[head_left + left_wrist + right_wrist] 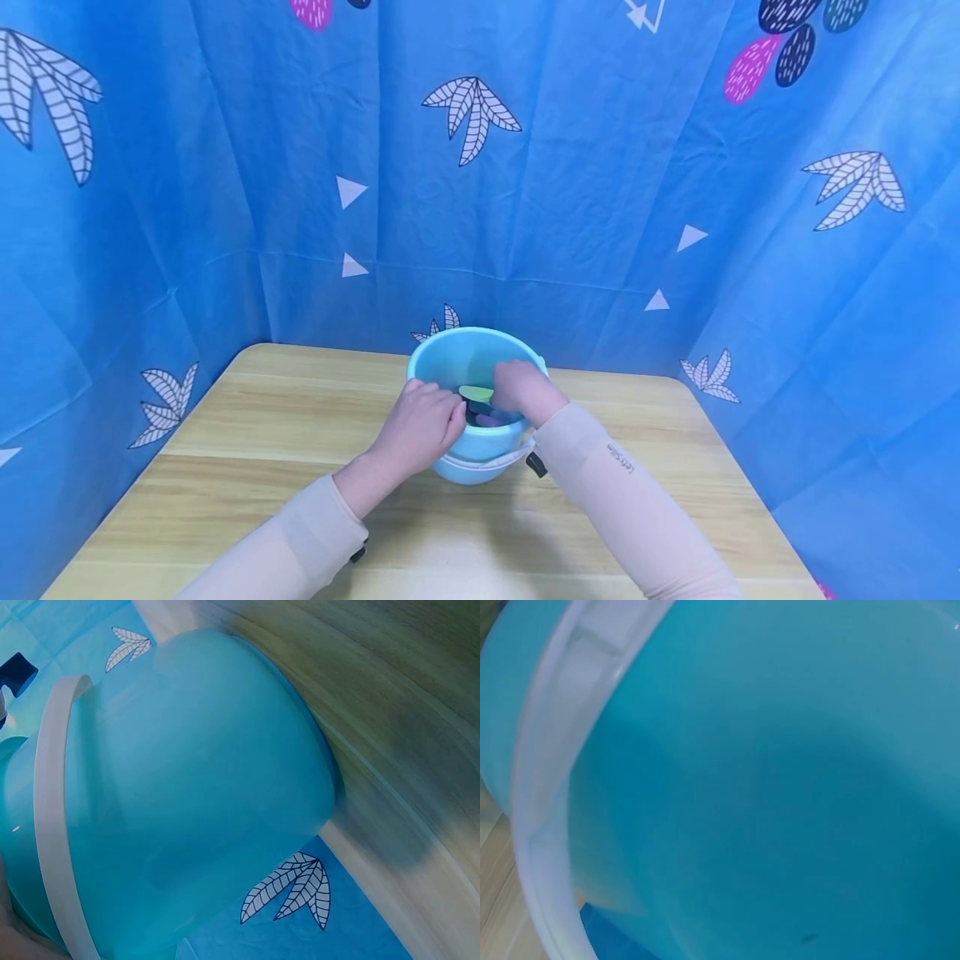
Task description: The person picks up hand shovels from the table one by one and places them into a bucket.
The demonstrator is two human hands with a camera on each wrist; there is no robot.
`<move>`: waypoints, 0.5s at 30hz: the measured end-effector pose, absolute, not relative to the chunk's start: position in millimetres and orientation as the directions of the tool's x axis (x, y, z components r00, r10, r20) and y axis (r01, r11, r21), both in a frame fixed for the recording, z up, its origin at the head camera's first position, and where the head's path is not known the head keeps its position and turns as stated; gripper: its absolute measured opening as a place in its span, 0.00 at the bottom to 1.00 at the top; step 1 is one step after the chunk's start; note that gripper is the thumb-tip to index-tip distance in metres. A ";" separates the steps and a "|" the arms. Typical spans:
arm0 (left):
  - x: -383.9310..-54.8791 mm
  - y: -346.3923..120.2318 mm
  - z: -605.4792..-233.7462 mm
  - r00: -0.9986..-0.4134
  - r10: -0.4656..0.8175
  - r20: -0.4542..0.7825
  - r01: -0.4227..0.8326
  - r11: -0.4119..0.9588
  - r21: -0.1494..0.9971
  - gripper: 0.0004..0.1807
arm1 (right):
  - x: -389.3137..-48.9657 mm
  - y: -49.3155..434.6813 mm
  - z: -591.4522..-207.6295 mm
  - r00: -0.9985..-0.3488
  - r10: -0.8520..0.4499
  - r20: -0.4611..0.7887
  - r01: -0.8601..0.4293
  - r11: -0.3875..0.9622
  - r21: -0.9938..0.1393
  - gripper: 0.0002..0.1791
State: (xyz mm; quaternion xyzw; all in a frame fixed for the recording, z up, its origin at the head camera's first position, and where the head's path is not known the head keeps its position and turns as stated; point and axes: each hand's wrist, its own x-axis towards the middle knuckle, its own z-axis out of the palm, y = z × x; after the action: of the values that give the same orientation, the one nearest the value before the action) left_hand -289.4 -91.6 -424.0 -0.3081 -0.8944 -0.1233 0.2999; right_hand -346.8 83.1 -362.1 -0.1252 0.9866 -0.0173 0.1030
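A light blue bucket (480,450) stands at the far middle of the table, its mouth facing up toward me. My left hand (423,423) grips the near left of its rim, fingers curled over the edge. Down into the mouth reaches my right hand (523,390); its fingers are hidden inside, so I cannot tell what they hold. Several items lie in the bucket, among them a green piece (476,393) and a purple one (491,421), too small to name. A white carrying handle (52,817) hangs down the bucket's near side, and the right wrist view shows bucket wall.
The wooden table (247,467) carries the bucket. Blue patterned cloth (450,225) hangs behind the table and along both sides. Pale sleeves (630,500) cover both forearms, and a small black object (536,464) shows beside the right wrist.
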 end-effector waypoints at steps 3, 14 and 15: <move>-289.7 -91.6 -424.3 -0.631 0.478 0.612 0.625 0.780 0.036 0.17 | -347.3 83.4 -362.8 -0.949 -0.247 -0.197 -0.238 0.969 -0.069 0.02; -290.1 -92.4 -424.4 -0.619 0.482 0.620 0.642 0.765 0.047 0.18 | -346.7 81.2 -366.3 -0.945 -0.237 -0.226 -0.232 0.972 -0.046 0.14; -290.3 -92.2 -424.6 -0.619 0.481 0.621 0.642 0.765 0.047 0.17 | -346.6 80.9 -366.8 -0.945 -0.234 -0.227 -0.229 0.972 -0.049 0.14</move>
State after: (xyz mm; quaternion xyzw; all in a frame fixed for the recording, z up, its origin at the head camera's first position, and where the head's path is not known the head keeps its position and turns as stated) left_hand -290.3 -92.2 -424.6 -0.3157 -0.8898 -0.1332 0.3014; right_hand -346.6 80.9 -366.8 -0.1175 0.9862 -0.0109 0.1164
